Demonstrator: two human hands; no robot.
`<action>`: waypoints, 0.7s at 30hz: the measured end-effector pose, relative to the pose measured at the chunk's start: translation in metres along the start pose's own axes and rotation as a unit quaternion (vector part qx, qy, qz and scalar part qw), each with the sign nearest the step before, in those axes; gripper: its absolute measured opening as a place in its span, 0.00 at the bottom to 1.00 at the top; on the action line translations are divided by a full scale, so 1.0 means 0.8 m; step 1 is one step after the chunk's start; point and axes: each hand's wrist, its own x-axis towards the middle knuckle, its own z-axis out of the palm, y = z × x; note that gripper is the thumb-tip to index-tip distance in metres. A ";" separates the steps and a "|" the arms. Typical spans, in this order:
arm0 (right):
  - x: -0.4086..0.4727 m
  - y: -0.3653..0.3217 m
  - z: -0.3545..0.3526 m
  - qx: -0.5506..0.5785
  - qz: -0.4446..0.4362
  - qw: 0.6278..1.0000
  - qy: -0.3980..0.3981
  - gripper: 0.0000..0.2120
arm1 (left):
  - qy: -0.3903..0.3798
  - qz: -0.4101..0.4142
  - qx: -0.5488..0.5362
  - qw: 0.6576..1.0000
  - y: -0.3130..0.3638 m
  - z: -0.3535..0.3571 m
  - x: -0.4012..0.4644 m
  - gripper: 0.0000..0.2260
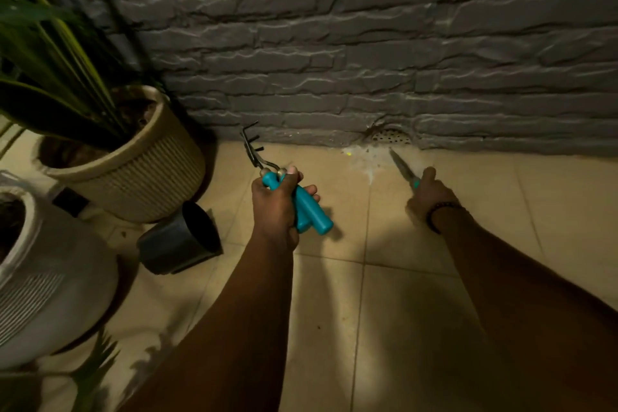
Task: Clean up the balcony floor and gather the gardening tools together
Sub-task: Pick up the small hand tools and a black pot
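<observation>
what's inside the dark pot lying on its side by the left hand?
The dark pot lies tipped, mouth toward the camera's right. Its interior shows only black shadow; no soil or tool is visible, but the far bottom is too dark to tell.

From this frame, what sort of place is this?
Likely a balcony or patio corner: potted plants on a tiled floor, a drain grate in the grey stone-clad wall.

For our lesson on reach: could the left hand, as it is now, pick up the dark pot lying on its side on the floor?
Probably not yet. The left hand already grips two teal-handled tools, so its fingers are taken. The dark pot itself lies close beside it, with nothing between them.
</observation>
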 end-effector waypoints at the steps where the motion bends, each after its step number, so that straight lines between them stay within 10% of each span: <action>1: -0.010 -0.002 -0.007 0.044 0.026 0.999 -0.004 0.24 | -0.006 -0.003 -0.004 1.000 0.002 0.000 -0.007 0.16; 21: -0.286 -0.049 -0.129 0.497 -0.025 0.867 -0.013 0.07 | -0.160 -0.017 -0.050 0.986 0.029 0.065 -0.221 0.15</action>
